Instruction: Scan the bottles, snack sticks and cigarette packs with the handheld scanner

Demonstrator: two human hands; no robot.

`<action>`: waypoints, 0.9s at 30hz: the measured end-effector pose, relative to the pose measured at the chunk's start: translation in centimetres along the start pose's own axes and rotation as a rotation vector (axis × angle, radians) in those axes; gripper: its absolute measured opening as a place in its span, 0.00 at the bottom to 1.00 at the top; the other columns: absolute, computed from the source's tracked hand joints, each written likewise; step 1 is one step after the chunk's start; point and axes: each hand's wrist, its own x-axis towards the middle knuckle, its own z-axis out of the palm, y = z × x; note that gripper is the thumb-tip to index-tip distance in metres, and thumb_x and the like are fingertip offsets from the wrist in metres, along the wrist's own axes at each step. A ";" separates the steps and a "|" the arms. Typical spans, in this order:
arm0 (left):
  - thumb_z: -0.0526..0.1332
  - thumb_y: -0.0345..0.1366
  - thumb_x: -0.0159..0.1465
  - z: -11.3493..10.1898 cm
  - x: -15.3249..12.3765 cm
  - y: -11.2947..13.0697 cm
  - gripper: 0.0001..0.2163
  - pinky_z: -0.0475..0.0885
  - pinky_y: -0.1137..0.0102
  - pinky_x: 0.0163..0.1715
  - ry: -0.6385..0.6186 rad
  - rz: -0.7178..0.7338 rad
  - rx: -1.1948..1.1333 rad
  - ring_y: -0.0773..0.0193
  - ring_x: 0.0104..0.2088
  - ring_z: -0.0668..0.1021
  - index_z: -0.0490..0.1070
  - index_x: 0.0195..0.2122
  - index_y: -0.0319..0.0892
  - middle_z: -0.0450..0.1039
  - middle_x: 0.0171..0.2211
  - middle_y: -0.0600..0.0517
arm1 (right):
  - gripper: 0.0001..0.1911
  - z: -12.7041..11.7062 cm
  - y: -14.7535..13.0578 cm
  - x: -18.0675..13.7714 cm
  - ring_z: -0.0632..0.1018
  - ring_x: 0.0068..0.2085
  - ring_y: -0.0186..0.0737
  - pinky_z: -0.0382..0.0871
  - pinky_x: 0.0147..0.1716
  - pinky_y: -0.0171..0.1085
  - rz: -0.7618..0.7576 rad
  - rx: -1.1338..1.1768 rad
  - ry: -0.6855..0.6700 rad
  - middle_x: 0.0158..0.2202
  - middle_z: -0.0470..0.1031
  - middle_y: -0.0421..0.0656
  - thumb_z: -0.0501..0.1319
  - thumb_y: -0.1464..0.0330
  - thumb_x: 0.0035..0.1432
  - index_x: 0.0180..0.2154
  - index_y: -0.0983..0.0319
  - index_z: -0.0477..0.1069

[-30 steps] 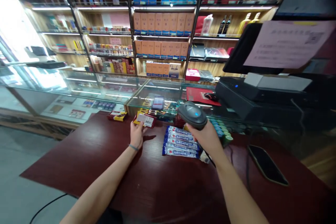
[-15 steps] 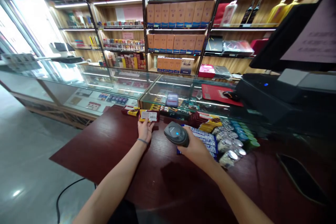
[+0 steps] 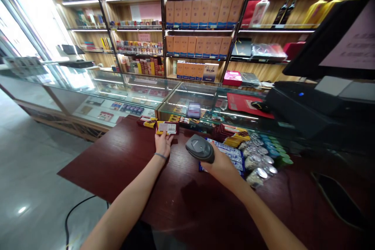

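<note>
Left hand (image 3: pixel 163 145) is gripping a maroon-and-yellow wrapped bar (image 3: pixel 166 128) by its near edge, white barcode label facing the viewer; cannot tell if the bar is touching the worktop (image 3: pixel 129 160). Right hand (image 3: pixel 222 166) is closing around a dark handheld scanner (image 3: pixel 199 148), holding it above the worktop. Bar is sitting at 10 o'clock from the scanner, the two near but apart. Another maroon-and-yellow pack (image 3: pixel 147 121) is lying just beside the bar, between 9 and 10 o'clock from it. Blue-and-white packets (image 3: pixel 228 149) are lying partly hidden behind the right hand. From the scanner, a maroon-and-yellow stack (image 3: pixel 231 134) is resting at 2 o'clock, silver-lidded jars (image 3: pixel 258 164) are standing between 3 and 4, a dark phone (image 3: pixel 336 199) is lying farther off toward 4, and a red mat (image 3: pixel 240 103) is showing between 1 and 2.
</note>
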 end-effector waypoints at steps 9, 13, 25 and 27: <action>0.69 0.32 0.60 0.5 -0.7 0.6 0.14 0.77 0.67 0.41 0.042 0.048 0.009 0.69 0.33 0.81 0.65 0.42 0.46 0.77 0.38 0.55 | 0.23 -1.0 -0.4 -0.2 0.81 0.44 0.53 0.68 0.42 0.42 -0.034 0.059 -0.020 0.39 0.81 0.42 0.63 0.64 0.50 0.50 0.53 0.65; 0.69 0.33 0.58 0.8 -0.1 1.5 0.13 0.74 0.73 0.35 0.104 0.197 0.017 0.70 0.31 0.80 0.68 0.42 0.44 0.77 0.37 0.55 | 0.20 -1.3 0.1 -0.1 0.81 0.43 0.53 0.69 0.42 0.42 -0.049 0.095 -0.015 0.39 0.80 0.41 0.64 0.62 0.51 0.47 0.53 0.65; 0.60 0.36 0.66 -4.8 6.9 11.2 0.10 0.74 0.63 0.53 -0.063 0.933 1.076 0.57 0.48 0.81 0.79 0.45 0.46 0.82 0.45 0.50 | 0.18 -1.9 0.3 0.1 0.81 0.44 0.51 0.70 0.44 0.43 -0.129 0.171 0.031 0.40 0.81 0.43 0.62 0.61 0.53 0.46 0.55 0.66; 0.57 0.32 0.67 -6.1 7.7 12.4 0.12 0.70 0.58 0.60 -0.174 1.002 1.345 0.56 0.52 0.80 0.79 0.47 0.47 0.81 0.50 0.49 | 0.19 -2.0 0.4 0.1 0.81 0.44 0.51 0.70 0.44 0.43 -0.140 0.177 0.032 0.41 0.81 0.44 0.62 0.60 0.53 0.47 0.55 0.66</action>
